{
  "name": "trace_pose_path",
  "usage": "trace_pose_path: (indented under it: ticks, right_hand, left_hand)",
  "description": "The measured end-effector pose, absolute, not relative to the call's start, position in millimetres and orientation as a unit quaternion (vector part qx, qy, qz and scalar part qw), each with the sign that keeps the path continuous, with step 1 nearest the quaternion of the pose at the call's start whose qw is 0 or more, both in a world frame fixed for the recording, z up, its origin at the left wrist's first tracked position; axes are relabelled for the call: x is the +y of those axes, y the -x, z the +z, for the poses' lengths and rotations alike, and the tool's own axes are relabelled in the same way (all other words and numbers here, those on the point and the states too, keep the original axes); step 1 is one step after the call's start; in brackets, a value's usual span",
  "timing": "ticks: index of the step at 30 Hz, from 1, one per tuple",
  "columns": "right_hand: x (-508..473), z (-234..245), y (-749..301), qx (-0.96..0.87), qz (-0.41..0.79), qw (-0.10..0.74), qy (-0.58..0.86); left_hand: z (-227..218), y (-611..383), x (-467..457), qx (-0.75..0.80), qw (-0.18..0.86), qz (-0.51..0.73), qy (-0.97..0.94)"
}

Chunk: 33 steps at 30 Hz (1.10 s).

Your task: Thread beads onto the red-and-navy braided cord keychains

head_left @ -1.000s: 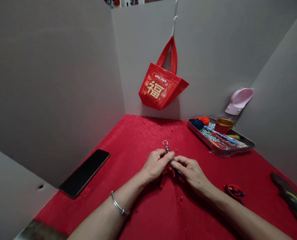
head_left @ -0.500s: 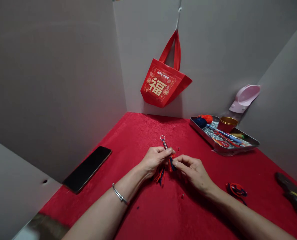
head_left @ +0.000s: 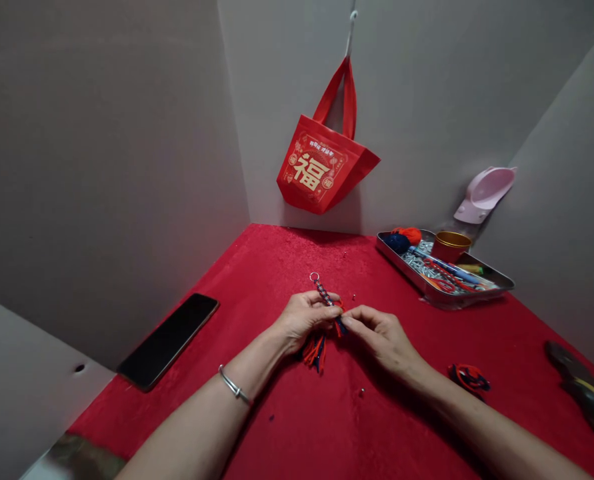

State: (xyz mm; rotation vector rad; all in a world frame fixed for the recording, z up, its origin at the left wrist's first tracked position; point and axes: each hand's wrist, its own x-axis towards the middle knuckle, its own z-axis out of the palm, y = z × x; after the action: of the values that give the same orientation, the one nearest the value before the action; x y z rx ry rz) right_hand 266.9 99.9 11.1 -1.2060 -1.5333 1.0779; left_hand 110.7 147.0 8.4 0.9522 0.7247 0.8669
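Note:
A braided keychain [head_left: 325, 293] of red and dark blue yarn, with a metal ring [head_left: 315, 277] at its far end, lies between my hands. My left hand [head_left: 307, 317] pinches the braid between thumb and fingers. Red and blue tassel strands [head_left: 315, 352] hang out below that hand. My right hand [head_left: 381, 333] has thumb and forefinger closed on the yarn at the braid's near end, close to my left fingertips. Part of the yarn is hidden by the fingers.
A black phone [head_left: 169, 341] lies at left on the red cloth [head_left: 297, 427]. At right stand a metal tray [head_left: 444, 300] of supplies with a red cup [head_left: 451, 247], a yarn bundle [head_left: 469, 378] and dark-yellow pliers [head_left: 584, 393]. A red bag [head_left: 327, 163] hangs on the wall.
The braid now shows more of its length beyond my left thumb, its ring shifted slightly left. My right fingertips have moved up closer to the left ones. The whole view has shifted slightly.

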Motion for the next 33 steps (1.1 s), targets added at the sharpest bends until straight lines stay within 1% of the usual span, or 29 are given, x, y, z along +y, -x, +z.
trace_pose_path:
  ticks: [4, 7, 11, 19, 22, 24, 26, 30, 33]
  right_hand:
    - [99, 8, -268, -0.677, 0.344, 0.416, 0.499]
    - [97, 9, -266, -0.699, 0.310, 0.405, 0.501]
    - [93, 11, -265, -0.709, 0.293, 0.395, 0.506]
    - [96, 8, -265, -0.712, 0.302, 0.390, 0.500]
    - [96, 12, -269, -0.700, 0.272, 0.419, 0.510]
    - [95, 16, -270, -0.697, 0.211, 0.459, 0.509]
    - [92, 19, -269, -0.709, 0.158, 0.481, 0.491]
    - [86, 15, -261, -0.758, 0.122, 0.447, 0.459]
    - [87, 8, -257, -0.773, 0.083, 0.406, 0.481]
  left_hand:
    - [11, -109, 148, 0.342, 0.736, 0.396, -0.430]
    - [13, -108, 148, 0.348, 0.739, 0.394, -0.422]
    - [15, -107, 149, 0.350, 0.739, 0.391, -0.422]
    - [14, -105, 152, 0.345, 0.736, 0.399, -0.424]
    - [14, -104, 153, 0.358, 0.728, 0.407, -0.420]
    - [14, -104, 153, 0.374, 0.718, 0.414, -0.416]
    - [14, -105, 154, 0.382, 0.713, 0.418, -0.415]
    - [15, -108, 151, 0.377, 0.704, 0.425, -0.425]
    - [16, -112, 146, 0.373, 0.702, 0.419, -0.440]
